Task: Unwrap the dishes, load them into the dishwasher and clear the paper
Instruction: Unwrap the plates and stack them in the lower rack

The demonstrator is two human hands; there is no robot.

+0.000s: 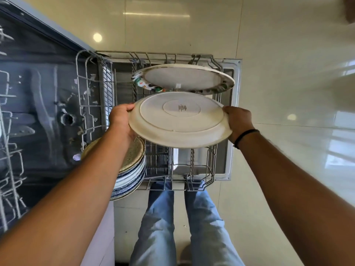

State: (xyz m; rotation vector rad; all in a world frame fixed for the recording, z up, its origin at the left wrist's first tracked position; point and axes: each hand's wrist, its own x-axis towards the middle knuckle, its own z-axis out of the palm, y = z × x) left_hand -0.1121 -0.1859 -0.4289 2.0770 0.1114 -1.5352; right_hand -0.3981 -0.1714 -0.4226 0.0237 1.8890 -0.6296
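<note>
The pulled-out wire dishwasher rack (210,166) holds one large plate with a patterned rim (182,78) standing tilted among the tines at its far end, while a stack of plates (132,167) (speckled on top, blue-patterned and white below) sits at its near left corner.

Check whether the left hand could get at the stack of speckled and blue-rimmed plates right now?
Probably not as things stand. The left hand grips one edge of the large white plate, with the right hand on the other. The stack of plates lies just under the left forearm, uncovered, so freeing the hand should suffice.
</note>
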